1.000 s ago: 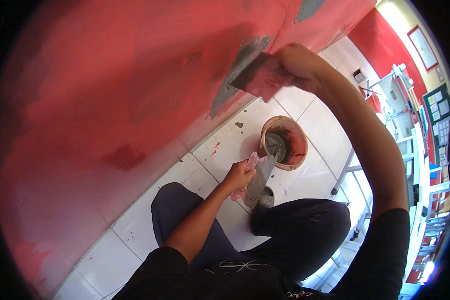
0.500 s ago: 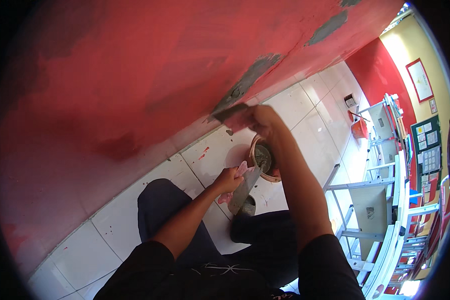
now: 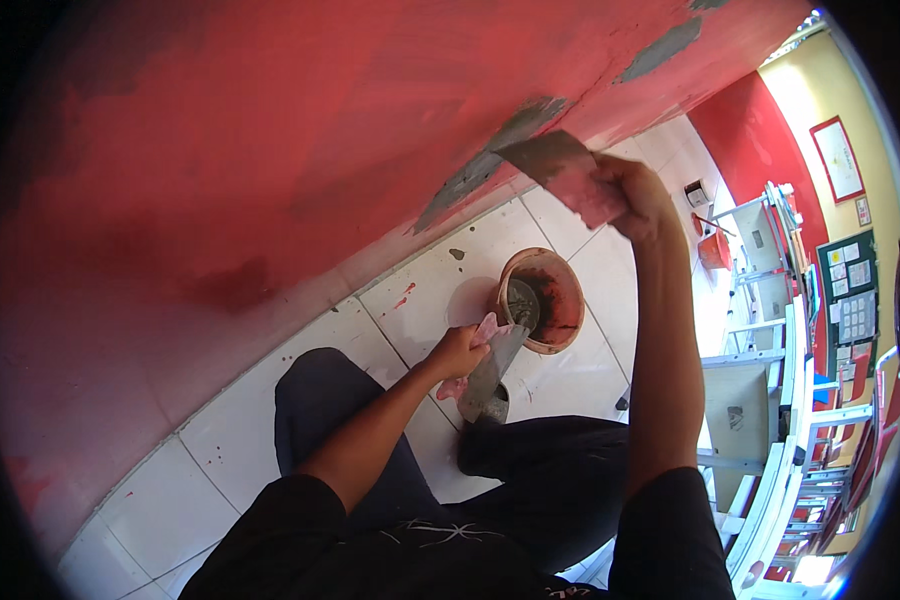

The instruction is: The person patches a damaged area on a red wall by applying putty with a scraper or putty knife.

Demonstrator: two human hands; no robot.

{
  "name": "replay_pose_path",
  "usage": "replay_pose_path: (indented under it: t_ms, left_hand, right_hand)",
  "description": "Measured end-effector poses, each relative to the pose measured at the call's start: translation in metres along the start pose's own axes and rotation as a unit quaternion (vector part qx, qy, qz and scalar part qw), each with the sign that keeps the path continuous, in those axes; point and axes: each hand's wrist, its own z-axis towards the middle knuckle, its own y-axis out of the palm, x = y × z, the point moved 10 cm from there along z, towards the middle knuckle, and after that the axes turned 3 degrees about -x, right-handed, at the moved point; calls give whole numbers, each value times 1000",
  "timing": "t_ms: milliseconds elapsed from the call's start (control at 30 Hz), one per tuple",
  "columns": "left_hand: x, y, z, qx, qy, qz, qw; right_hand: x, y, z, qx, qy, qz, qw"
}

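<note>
- The right hand [image 3: 638, 198] grips a putty knife [image 3: 558, 168] – its blade lies on the grey filler streak [image 3: 490, 165] low on the red wall [image 3: 270, 130].
- The left hand [image 3: 457, 352] closes around a loaded scraper [image 3: 492, 368], just beside the orange bucket [image 3: 542, 300].
- Risk: a tilted scraper could drop filler on the white floor tiles [image 3: 430, 285].

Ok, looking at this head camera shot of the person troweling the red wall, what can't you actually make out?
- Head view: the right hand covers the handle of the wall scraper, so the grip is hidden.
- The second scraper: its handle is hidden inside the left hand.
- The bucket: its dark inside does not show how much filler is left.
- The notice board: papers too small and bent by the fisheye rim.
</note>
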Motion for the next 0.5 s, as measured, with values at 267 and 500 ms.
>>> replay_pose_path:
  t_ms: [267,500]
  left_hand:
    - [-1,-3,-6,3,-7,29,1000]
    - [11,10,9,-58,-50,-7,997]
  right_hand:
    - [152,-3,36,59,79,-15,995]
    - [70,-7,78,62,-31,77,995]
